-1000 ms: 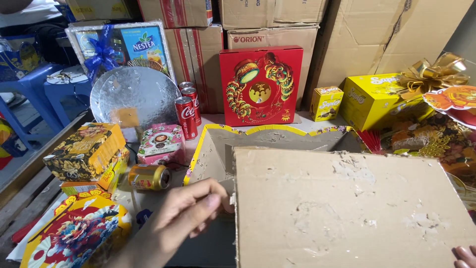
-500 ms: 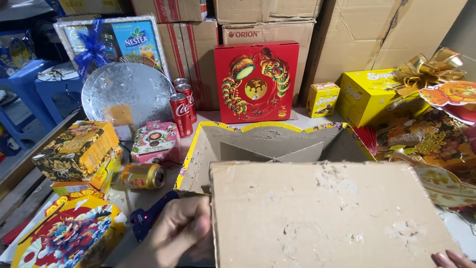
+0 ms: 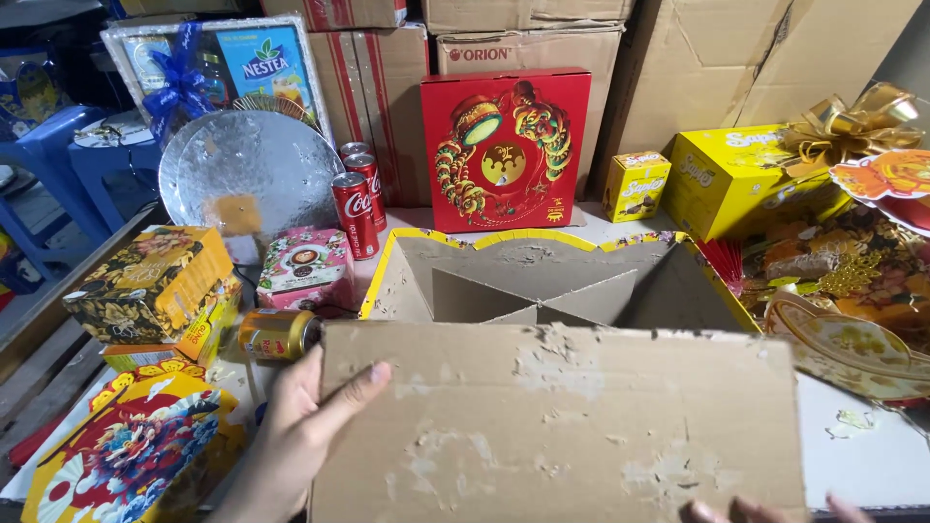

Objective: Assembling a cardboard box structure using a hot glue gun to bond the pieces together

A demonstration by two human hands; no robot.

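Left grip: the left hand (image 3: 300,426), lower left of the frame, clasps the left edge of the cardboard sheet (image 3: 557,421), thumb laid across its face, fingers hidden behind.
Right grip: only the fingertips of the right hand (image 3: 765,507) show at the bottom edge, touching the sheet's lower right border; whether they pinch it I cannot tell.
Sheet: a plain brown panel with torn, scuffed patches, held upright across the lower middle of the frame, just in front of the tray.
Tray: an open cardboard tray (image 3: 542,276) with a yellow rim and inner dividers, in the middle of the frame, nothing visible in its compartments.
Step in hand: by my reading, the sheet is being brought to the tray as a panel or cover.
Next move calls for: squaring the sheet's edges to the rim and keeping both hands level.
Around: a gold can (image 3: 278,334) on its side near the left hand; red soda cans (image 3: 356,208) and a red gift box (image 3: 504,150) beyond.
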